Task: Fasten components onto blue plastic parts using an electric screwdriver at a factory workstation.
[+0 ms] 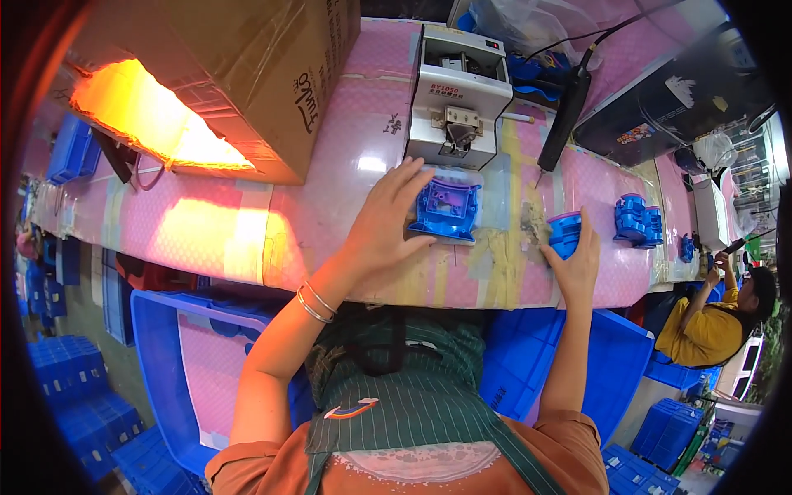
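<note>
A blue plastic housing (450,206), hollow side up with ribs and posts inside, sits on a pale fixture in front of the white and grey machine. My left hand (386,213) wraps its left side, fingers at the far corner and thumb at the near one. Farther right, my right hand (576,262) holds a smaller curved blue plastic part (565,234) between thumb and fingers, at the table surface. A black pen-shaped electric screwdriver (568,111) with a thin bit stands between and beyond the two hands.
The boxy machine (459,99) stands behind the housing. A cardboard box (247,82) with a glowing orange opening is at left. More blue parts (637,221) lie at right, before a dark case (676,95). Blue bins (161,371) flank my lap. A person in yellow (705,326) sits farther right.
</note>
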